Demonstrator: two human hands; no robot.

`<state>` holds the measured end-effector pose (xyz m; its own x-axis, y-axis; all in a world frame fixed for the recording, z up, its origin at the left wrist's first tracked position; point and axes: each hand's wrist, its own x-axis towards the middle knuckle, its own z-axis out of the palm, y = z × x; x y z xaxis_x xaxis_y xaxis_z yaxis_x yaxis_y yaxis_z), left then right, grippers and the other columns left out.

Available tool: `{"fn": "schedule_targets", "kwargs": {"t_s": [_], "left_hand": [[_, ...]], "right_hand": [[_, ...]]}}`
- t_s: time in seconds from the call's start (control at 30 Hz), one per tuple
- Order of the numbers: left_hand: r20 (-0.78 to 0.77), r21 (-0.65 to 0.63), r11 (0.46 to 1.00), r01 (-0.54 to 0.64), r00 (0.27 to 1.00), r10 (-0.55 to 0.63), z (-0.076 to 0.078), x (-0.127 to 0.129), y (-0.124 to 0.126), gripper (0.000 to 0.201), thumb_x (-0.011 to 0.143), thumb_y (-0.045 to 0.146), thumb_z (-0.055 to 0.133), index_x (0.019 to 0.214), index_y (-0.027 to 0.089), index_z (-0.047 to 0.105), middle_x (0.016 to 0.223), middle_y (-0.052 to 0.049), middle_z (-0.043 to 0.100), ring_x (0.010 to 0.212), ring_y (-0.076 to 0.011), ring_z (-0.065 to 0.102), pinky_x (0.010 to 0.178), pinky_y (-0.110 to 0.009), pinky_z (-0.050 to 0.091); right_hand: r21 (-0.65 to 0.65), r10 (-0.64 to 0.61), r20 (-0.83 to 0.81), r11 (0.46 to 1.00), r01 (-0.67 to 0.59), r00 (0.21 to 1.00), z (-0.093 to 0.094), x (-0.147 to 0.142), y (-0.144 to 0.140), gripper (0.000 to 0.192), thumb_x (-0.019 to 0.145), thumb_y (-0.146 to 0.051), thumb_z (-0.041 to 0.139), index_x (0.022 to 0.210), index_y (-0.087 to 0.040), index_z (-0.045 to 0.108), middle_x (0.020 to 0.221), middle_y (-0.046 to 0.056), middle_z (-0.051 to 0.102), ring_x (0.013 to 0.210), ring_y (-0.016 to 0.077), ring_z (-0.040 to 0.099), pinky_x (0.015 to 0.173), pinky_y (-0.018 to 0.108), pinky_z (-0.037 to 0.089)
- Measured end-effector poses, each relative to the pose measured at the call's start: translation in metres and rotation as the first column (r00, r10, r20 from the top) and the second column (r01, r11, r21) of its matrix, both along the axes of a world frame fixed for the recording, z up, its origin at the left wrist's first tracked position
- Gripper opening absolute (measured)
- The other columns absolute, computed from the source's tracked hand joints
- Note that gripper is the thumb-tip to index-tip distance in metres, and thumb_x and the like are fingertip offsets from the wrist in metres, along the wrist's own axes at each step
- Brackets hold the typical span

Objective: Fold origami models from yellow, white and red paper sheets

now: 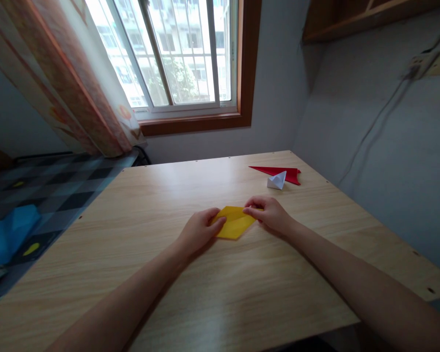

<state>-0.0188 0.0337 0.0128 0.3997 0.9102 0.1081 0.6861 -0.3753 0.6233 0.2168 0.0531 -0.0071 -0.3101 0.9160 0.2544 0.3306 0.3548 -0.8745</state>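
Wooden table (212, 293) fills most of the view, pushed into a corner below a window (176, 54) with a curtain (77, 83) hanging on its left. Both hands are in the middle of the table with a yellow folded paper (235, 222) between them. It lies flat on the wood. The left hand (198, 230) presses its fingers down on the left corner of the paper. The right hand (269, 212) pinches the right corner with its fingertips close together.

Farther back, near the right wall, a small white folded paper (276, 181) sits just in front of a red folded paper (278, 172); they look like they touch. Both are well apart from the hands. A bed with a checked cover (55, 188) and a blue cloth (7, 234) is on the left.

Fingers cover both ends of the yellow paper, so its folds are hard to see. The blue cloth is cut off at the edge.
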Motion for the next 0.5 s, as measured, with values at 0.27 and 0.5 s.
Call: {"fn": "schedule_targets", "kwargs": {"t_s": [0.27,0.5], "left_hand": [[-0.38,0.428,0.901,0.07,0.918,0.109,-0.007,-0.004,-0.003,0.038,0.095,0.041,0.045,0.125,0.021,0.057,0.085,-0.006,0.073,0.073,-0.0199,0.066,0.067,-0.029,0.046],[-0.416,0.507,0.825,0.25,0.909,-0.019,-0.001,-0.006,-0.006,0.027,0.094,0.028,0.047,0.113,0.018,0.064,0.104,-0.012,0.068,0.098,-0.0261,0.06,0.088,-0.042,0.049]], "right_hand": [[0.071,-0.035,0.169,0.997,0.024,0.985,-0.005,0.011,0.011,0.019,0.081,-0.033,0.063,0.076,-0.016,0.071,0.075,0.002,0.07,0.071,0.0167,0.06,0.064,0.026,0.043],[0.101,-0.121,0.301,0.99,0.095,0.946,-0.011,0.015,0.015,0.018,0.081,-0.033,0.064,0.079,-0.018,0.073,0.077,0.003,0.072,0.071,0.0169,0.061,0.064,0.026,0.041]]}}
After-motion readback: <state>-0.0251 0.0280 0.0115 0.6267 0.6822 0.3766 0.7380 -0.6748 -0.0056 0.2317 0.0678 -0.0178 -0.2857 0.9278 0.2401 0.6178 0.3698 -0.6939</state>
